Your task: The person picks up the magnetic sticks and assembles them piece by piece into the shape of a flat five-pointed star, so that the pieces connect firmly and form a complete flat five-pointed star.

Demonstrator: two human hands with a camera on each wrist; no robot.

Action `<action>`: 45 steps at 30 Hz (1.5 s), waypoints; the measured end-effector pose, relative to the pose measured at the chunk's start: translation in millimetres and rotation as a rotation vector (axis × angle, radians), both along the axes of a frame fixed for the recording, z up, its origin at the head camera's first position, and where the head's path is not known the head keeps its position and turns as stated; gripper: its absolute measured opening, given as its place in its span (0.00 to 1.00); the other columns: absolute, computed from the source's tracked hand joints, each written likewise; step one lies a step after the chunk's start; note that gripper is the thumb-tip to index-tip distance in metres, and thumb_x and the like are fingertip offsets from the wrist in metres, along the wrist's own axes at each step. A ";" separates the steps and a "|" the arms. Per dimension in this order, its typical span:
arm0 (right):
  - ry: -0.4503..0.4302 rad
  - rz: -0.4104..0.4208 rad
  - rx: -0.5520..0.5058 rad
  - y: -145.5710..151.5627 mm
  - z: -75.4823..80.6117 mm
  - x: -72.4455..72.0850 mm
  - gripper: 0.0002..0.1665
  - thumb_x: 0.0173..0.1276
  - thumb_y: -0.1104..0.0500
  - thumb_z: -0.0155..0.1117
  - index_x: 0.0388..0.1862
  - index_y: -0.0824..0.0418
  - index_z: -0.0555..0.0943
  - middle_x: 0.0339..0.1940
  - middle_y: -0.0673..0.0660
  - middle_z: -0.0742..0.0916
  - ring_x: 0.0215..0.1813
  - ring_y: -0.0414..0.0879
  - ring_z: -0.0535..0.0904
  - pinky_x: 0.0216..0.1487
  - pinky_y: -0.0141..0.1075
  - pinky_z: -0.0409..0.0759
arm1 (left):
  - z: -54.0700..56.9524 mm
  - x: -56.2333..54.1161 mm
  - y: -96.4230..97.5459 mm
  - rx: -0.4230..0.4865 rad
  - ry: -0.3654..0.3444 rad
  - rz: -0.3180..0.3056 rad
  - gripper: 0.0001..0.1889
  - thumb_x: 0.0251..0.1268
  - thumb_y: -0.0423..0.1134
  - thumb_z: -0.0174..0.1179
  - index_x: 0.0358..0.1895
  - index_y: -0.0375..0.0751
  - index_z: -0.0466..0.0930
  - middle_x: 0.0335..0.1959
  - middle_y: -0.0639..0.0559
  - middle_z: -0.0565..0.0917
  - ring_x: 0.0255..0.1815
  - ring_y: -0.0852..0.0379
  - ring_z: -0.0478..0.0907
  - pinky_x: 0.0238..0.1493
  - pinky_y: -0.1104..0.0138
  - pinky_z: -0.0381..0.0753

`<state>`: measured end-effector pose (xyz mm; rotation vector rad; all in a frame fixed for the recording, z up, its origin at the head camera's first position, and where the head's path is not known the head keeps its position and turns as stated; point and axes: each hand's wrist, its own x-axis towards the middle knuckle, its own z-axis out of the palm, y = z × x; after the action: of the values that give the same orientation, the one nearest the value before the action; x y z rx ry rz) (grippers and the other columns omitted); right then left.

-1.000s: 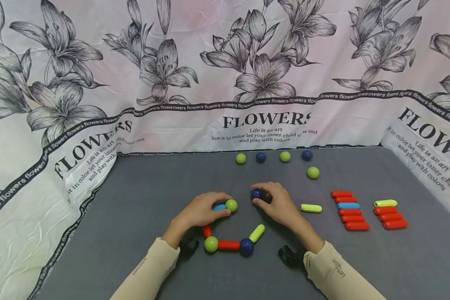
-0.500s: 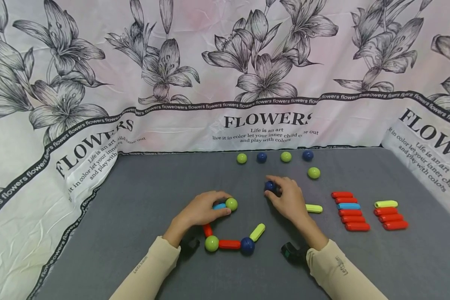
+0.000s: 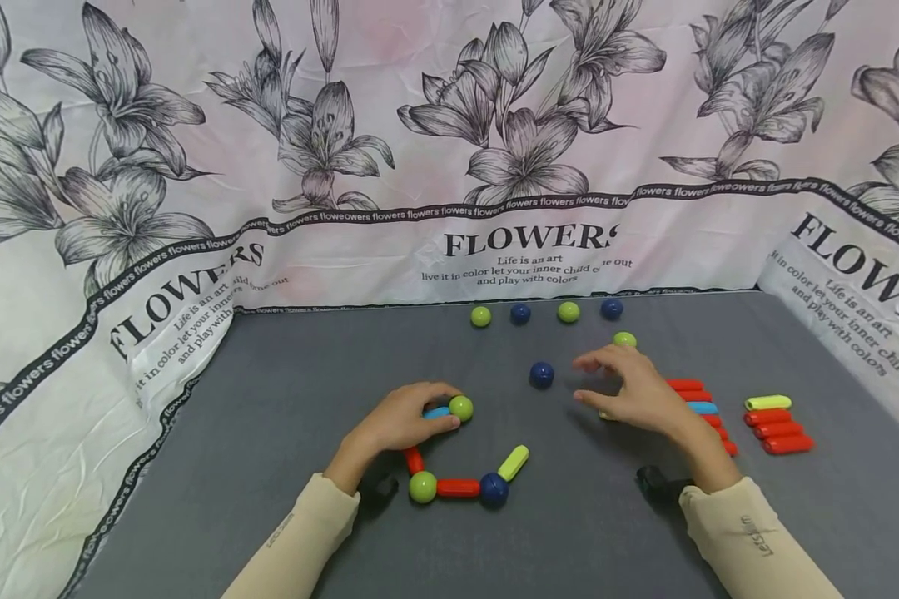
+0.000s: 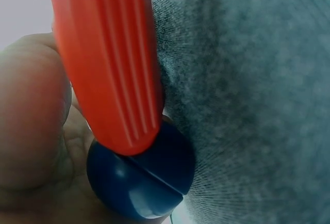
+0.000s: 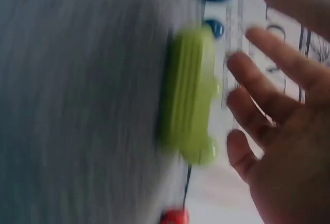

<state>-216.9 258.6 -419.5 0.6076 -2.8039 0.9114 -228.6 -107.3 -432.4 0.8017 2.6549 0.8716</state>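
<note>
My left hand (image 3: 400, 418) grips a light blue toy rod (image 3: 436, 413) with a green ball (image 3: 460, 408) at its tip. A red rod (image 4: 105, 64) meets a dark blue ball (image 4: 139, 175) by the palm in the left wrist view. From that hand runs a chain: a red rod (image 3: 414, 460), a green ball (image 3: 423, 487), another red rod (image 3: 458, 488), a dark blue ball (image 3: 494, 490) and a yellow rod (image 3: 514, 463). My right hand (image 3: 640, 395), fingers spread and holding nothing, partly hides a yellow-green rod (image 5: 188, 87). A loose dark blue ball (image 3: 542, 375) lies left of it.
Green and dark blue balls (image 3: 520, 314) line the table's back edge. A green ball (image 3: 625, 339) sits just behind the right hand. Red and blue rods (image 3: 702, 408) lie beyond it, partly covered. Farther right is a stack of rods (image 3: 779, 430). Printed cloth (image 3: 345, 258) hangs behind.
My right hand moved the dark blue ball right and back, let go of it, then shifted right toward the yellow-green rod. The left hand and chain stayed in place.
</note>
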 end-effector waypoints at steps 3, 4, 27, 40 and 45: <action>-0.044 0.036 0.085 14.9 1.7 5.5 0.25 0.57 0.50 0.80 0.52 0.56 0.85 0.48 0.55 0.87 0.50 0.51 0.74 0.49 0.45 0.61 | -0.3 0.5 -1.8 0.004 -0.005 0.004 0.20 0.72 0.50 0.63 0.64 0.52 0.80 0.60 0.53 0.83 0.56 0.52 0.80 0.60 0.52 0.78; -0.059 0.038 0.108 18.2 2.2 7.0 0.24 0.56 0.50 0.81 0.50 0.55 0.85 0.46 0.53 0.87 0.50 0.50 0.73 0.47 0.45 0.59 | -0.4 0.5 -2.3 0.005 -0.003 0.004 0.20 0.72 0.49 0.63 0.64 0.52 0.80 0.60 0.53 0.84 0.56 0.52 0.80 0.60 0.52 0.78; -0.072 0.247 -0.129 -101.7 -26.1 0.3 0.12 0.68 0.50 0.72 0.48 0.50 0.89 0.26 0.43 0.84 0.25 0.33 0.74 0.30 0.30 0.75 | -2.0 -0.2 -2.3 0.024 0.021 -0.005 0.18 0.74 0.50 0.61 0.63 0.55 0.80 0.58 0.56 0.84 0.51 0.55 0.81 0.55 0.55 0.79; -0.028 0.209 -0.221 -113.2 -28.6 1.0 0.08 0.70 0.53 0.70 0.44 0.53 0.89 0.26 0.45 0.84 0.24 0.33 0.73 0.28 0.30 0.75 | -1.4 0.1 -1.9 0.030 0.019 -0.006 0.18 0.74 0.50 0.61 0.63 0.54 0.80 0.56 0.55 0.85 0.48 0.56 0.81 0.51 0.57 0.79; 0.156 -0.030 -0.263 -96.4 -23.4 -5.4 0.05 0.69 0.59 0.71 0.41 0.58 0.88 0.32 0.53 0.84 0.30 0.42 0.73 0.33 0.35 0.72 | -1.0 -1.2 -1.9 0.008 0.033 0.003 0.18 0.72 0.50 0.63 0.61 0.52 0.81 0.52 0.55 0.84 0.41 0.59 0.76 0.45 0.62 0.76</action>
<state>-222.2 162.2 -442.9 0.5687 -2.4940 1.1478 -229.8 -109.2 -433.4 0.8217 2.6836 0.8782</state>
